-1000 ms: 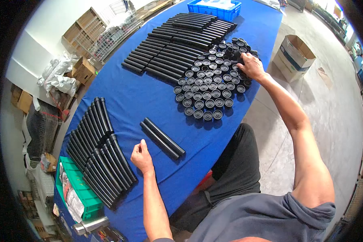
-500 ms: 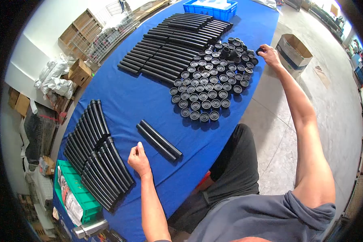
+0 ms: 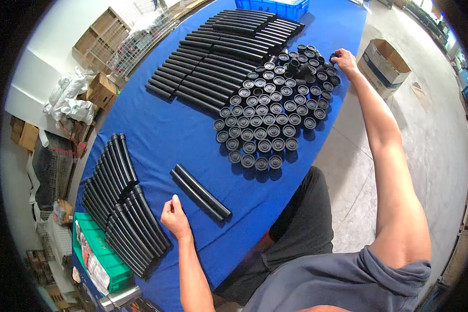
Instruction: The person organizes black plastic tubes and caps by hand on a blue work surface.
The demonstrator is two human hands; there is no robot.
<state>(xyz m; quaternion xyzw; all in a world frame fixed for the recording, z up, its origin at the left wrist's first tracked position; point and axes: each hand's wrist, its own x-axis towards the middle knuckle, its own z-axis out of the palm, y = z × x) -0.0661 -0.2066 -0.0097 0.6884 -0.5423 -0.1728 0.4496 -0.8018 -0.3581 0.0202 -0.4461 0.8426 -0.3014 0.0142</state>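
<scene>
My right hand (image 3: 346, 61) is at the far right edge of a cluster of round black caps (image 3: 265, 144), its fingers closed on one black cap (image 3: 333, 56). Most caps stand with their ringed round faces up; a few near the back are tipped over. My left hand (image 3: 176, 218) hovers over the cloth, fingers curled in and thumb up, with nothing showing in it. Close beside it, two black tubes (image 3: 200, 192) lie side by side. To its left, rows of black tubes with collared ends (image 3: 135, 223) are laid out.
Long rows of black tubes (image 3: 203, 67) cover the back of the blue cloth (image 3: 151, 135). A blue crate (image 3: 291, 11) stands at the far end, a green crate (image 3: 120, 274) at the near left. An open cardboard box (image 3: 382, 67) is on the floor at right.
My right hand has come in from the table's edge to the cap cluster, still holding the cap. My left hand stays closed near the two tubes. The whole view has shifted slightly.
</scene>
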